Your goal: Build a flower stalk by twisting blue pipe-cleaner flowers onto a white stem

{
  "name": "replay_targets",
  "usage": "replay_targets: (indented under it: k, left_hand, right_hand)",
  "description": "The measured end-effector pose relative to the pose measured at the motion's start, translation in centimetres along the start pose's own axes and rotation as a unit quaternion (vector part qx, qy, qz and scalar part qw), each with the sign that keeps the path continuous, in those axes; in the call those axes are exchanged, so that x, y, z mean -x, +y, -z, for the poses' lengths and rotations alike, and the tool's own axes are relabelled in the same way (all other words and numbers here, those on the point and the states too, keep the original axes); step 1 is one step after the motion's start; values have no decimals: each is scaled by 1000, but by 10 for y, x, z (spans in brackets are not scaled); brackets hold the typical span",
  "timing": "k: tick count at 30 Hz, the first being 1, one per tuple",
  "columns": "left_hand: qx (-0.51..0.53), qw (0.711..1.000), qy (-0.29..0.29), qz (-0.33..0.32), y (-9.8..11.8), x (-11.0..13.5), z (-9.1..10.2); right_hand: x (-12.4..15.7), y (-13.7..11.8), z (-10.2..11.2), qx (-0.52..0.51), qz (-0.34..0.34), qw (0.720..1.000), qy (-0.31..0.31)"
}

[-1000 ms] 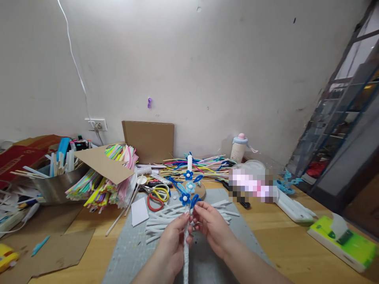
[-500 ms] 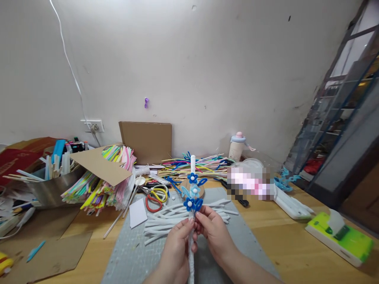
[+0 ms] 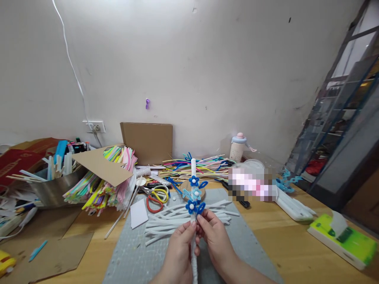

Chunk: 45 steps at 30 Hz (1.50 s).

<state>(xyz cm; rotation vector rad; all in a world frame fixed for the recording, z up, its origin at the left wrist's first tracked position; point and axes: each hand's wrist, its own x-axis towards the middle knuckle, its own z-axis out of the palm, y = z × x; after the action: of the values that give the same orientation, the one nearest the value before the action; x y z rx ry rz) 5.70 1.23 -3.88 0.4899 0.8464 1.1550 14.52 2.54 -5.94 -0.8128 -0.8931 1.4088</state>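
A white fuzzy stick [image 3: 194, 252] stands nearly upright in front of me, with three small blue pipe-cleaner flowers [image 3: 194, 193] fixed along its upper part. My left hand [image 3: 180, 252] is closed round the stick below the lowest flower. My right hand [image 3: 216, 240] pinches the stick from the right, its fingertips just under that dark blue flower. Both hands hover above a grey cutting mat [image 3: 133, 252]. A loose heap of white pipe cleaners [image 3: 166, 223] lies on the mat behind the hands.
Coloured pipe cleaners [image 3: 103, 185] spill from a cardboard box at left; more lie at the back [image 3: 201, 163]. Scissors [image 3: 156, 195], a metal bowl of sticks [image 3: 53, 185], a bottle [image 3: 237, 148], a white case [image 3: 291, 207] and a green tissue pack [image 3: 343, 240] sit on the wooden table.
The stick has swung a little to the right and stands straighter. Both hands stay closed on it, now slightly lower in view.
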Motion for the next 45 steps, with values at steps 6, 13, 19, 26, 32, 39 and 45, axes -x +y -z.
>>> replay_targets:
  k: [6, 13, 19, 26, 32, 39, 45]
  left_hand:
    - [7, 1000, 1, 0, 0, 0, 0]
    - [6, 1000, 5, -9, 0, 1, -2]
    - [8, 1000, 12, -1, -2, 2, -1]
    - [17, 999, 31, 7, 6, 5, -4]
    - [64, 995, 70, 27, 21, 2, -3]
    - [94, 990, 100, 26, 41, -3, -1]
    - [97, 988, 120, 13, 44, -5, 2]
  right_hand:
    - [0, 1, 0, 1, 11, 1000, 0]
    - [0, 1, 0, 3, 7, 1000, 7]
    - [0, 3, 0, 22, 12, 1000, 12]
    - [0, -2, 3, 50, 25, 998, 16]
    - [-9, -17, 16, 156, 58, 984, 56]
    - [-40, -37, 53, 193, 129, 960, 159]
    - [-62, -34, 82, 255, 103, 942, 191]
